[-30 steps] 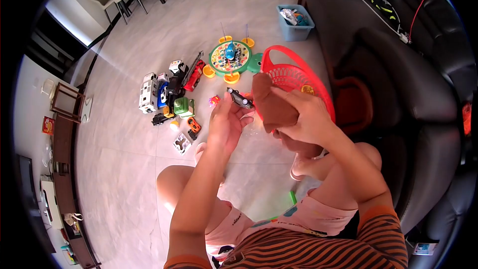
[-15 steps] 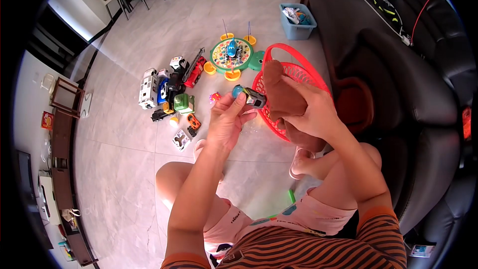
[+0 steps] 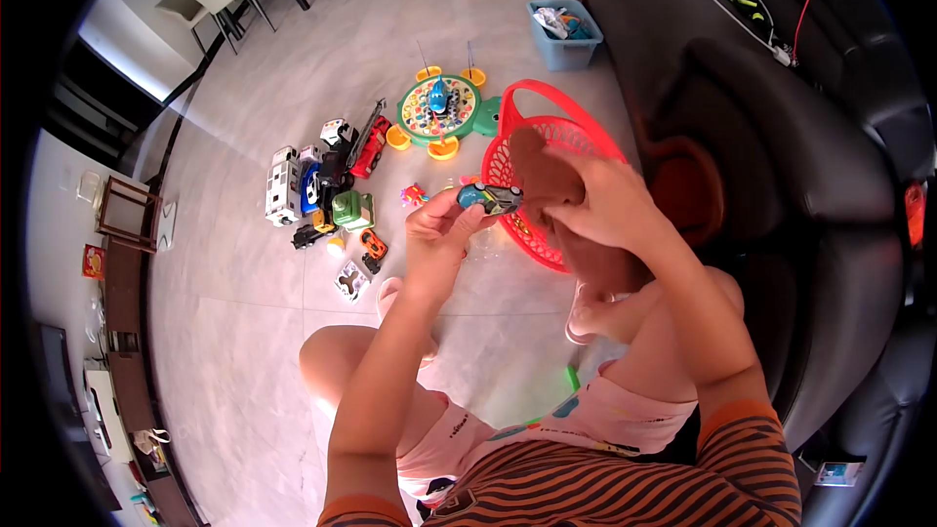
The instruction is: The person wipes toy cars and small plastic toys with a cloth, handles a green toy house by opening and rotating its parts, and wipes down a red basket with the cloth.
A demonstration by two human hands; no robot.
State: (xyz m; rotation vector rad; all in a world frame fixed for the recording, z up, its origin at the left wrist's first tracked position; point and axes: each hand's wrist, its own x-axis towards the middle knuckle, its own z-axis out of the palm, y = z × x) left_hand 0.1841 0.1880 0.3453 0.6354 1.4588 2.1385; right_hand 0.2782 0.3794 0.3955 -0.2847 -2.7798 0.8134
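Between the thumb and fingers of my left hand is a small toy car, dark with a blue-green end and turned side-on. My right hand is closed around a brown cloth, which hangs in folds below it and comes close to the car's front. Beneath the cloth stands a red plastic basket with lattice sides and a raised handle; the cloth hides part of its opening. A small pink and multicoloured toy lies on the floor left of my left hand.
Toy vehicles cluster at left, including a white bus, a red fire truck and a green truck. A green turtle-shaped fishing game lies beyond. A blue bin stands beside the black sofa on the right.
My left hand has turned the toy car so more of its side shows. The brown cloth has shifted lower in my right hand, and the whole view has moved slightly.
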